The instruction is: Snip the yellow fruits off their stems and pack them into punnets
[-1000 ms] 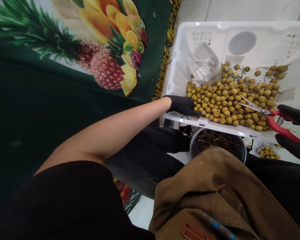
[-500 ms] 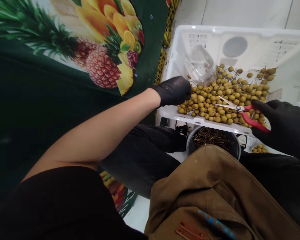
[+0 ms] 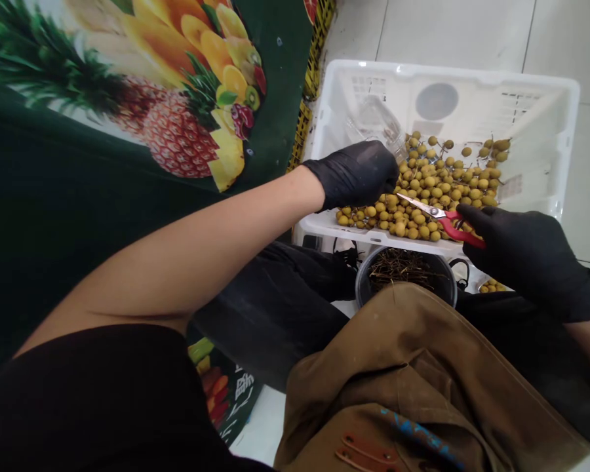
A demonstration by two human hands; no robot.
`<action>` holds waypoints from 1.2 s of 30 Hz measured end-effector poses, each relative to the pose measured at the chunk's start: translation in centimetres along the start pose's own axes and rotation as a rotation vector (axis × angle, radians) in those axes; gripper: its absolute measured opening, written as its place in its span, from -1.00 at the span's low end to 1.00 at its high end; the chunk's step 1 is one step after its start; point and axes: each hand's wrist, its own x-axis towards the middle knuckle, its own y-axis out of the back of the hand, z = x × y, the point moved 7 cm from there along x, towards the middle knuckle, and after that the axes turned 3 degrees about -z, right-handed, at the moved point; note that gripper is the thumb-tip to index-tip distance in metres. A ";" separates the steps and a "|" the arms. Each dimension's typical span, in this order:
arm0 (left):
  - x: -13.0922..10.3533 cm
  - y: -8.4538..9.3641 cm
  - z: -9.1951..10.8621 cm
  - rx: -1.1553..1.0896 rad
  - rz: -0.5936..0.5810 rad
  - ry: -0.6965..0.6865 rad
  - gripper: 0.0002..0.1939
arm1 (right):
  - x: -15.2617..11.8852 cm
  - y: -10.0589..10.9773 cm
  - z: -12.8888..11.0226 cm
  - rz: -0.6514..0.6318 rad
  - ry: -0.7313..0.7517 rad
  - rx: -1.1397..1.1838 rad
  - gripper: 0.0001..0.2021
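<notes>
A white crate holds a heap of round yellow-brown fruits, some on thin stems. My left hand, in a black glove, is closed over the left part of the heap; its fingertips are turned away and what they pinch is hidden. My right hand, also gloved in black, grips red-handled scissors over the fruits. Their blades look closed, with the tip just right of my left hand. Behind my left hand, a clear plastic container lies tilted in the crate.
Below the crate's near edge, a round bucket holds brown stems. Right of it is a small container of fruits. A green fruit-printed cover stands at the left, beside yellow crates. My knees flank the bucket.
The scissors have moved left and their blades have closed. My left hand has shifted right over the fruits. The whole view has also shifted, showing more of the crate's right side.
</notes>
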 end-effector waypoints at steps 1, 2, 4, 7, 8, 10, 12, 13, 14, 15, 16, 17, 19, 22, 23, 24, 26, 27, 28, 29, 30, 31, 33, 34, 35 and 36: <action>0.2 0.2 -0.2 -0.004 0.006 0.012 -0.80 | -0.2 0.1 0.2 0.026 -0.005 -0.005 -0.36; 0.3 0.3 -0.3 -0.011 0.012 0.021 -0.81 | -0.3 0.2 0.4 0.065 -0.003 -0.012 -0.34; 0.5 0.7 -0.2 -0.037 0.023 0.026 -0.81 | -0.5 0.5 0.7 0.161 0.015 -0.040 -0.30; 0.7 0.9 0.4 -0.122 0.049 -0.001 -0.79 | -0.5 0.7 0.4 0.249 0.038 -0.082 -0.28; 0.9 0.9 0.6 -0.162 0.063 -0.013 -0.80 | -0.4 0.8 0.1 0.256 0.047 -0.083 -0.29; 1.3 0.6 0.9 -0.243 0.092 -0.025 -0.82 | -0.1 0.8 -0.6 0.225 0.045 -0.063 -0.34; 1.7 0.4 0.8 -0.286 0.121 -0.021 -0.82 | 0.2 0.5 -0.9 0.156 0.010 -0.031 -0.43; 1.8 0.4 0.7 -0.281 0.135 -0.015 -0.81 | 0.2 0.2 -0.9 0.119 -0.012 -0.018 -0.46; 1.8 0.5 0.7 -0.263 0.146 -0.011 -0.80 | 0.2 0.0 -0.7 0.090 -0.029 -0.010 -0.49; 1.6 0.6 0.9 -0.241 0.148 -0.014 -0.79 | 0.1 -0.2 -0.4 0.069 -0.041 -0.005 -0.50; 1.2 0.7 1.3 -0.224 0.141 -0.027 -0.79 | -0.1 -0.4 0.0 0.056 -0.051 -0.002 -0.50; 0.7 0.7 1.9 -0.217 0.126 -0.048 -0.78 | -0.3 -0.6 0.6 0.044 -0.062 0.003 -0.50; -0.8 0.4 3.7 -0.228 0.071 -0.103 -0.78 | -1.0 -0.9 2.0 0.035 -0.094 0.020 -0.46; -3.6 -1.8 7.2 -0.216 -0.062 -0.162 -0.75 | -2.3 -0.8 4.1 0.104 -0.139 0.043 -0.42; -4.4 -3.0 8.2 -0.187 -0.111 -0.160 -0.75 | -2.8 -0.8 4.6 0.138 -0.154 0.043 -0.42; -5.1 -4.1 9.0 -0.150 -0.158 -0.156 -0.76 | -3.2 -0.8 5.2 0.166 -0.169 0.044 -0.41; -5.9 -6.0 9.9 -0.070 -0.239 -0.139 -0.82 | -4.0 -0.9 6.1 0.212 -0.197 0.055 -0.37; -6.0 -6.6 10.0 -0.034 -0.265 -0.128 -0.84 | -4.3 -0.8 6.6 0.236 -0.212 0.063 -0.33; -5.8 -6.7 9.9 -0.009 -0.277 -0.114 -0.85 | -4.6 -0.7 7.0 0.273 -0.226 0.071 -0.28; -5.3 -6.5 9.4 0.004 -0.272 -0.092 -0.84 | -4.8 -0.4 7.4 0.314 -0.233 0.080 -0.25; -4.6 -5.9 8.6 0.009 -0.249 -0.062 -0.81 | -4.9 -0.2 7.8 0.356 -0.239 0.088 -0.22; -3.5 -5.1 7.7 0.007 -0.211 -0.029 -0.77 | -4.9 0.1 8.1 0.389 -0.243 0.098 -0.20; -0.7 -3.4 5.3 -0.004 -0.117 0.028 -0.67 | -4.4 0.4 8.6 0.413 -0.239 0.134 -0.19; 0.9 -2.8 4.1 0.002 -0.068 0.050 -0.61 | -4.0 0.4 8.8 0.410 -0.237 0.158 -0.19; 2.7 -2.3 2.9 0.011 -0.029 0.063 -0.55 | -3.6 0.4 9.0 0.399 -0.232 0.183 -0.19; 4.5 -2.2 1.9 0.026 -0.006 0.078 -0.48 | -3.1 0.4 9.1 0.389 -0.226 0.206 -0.19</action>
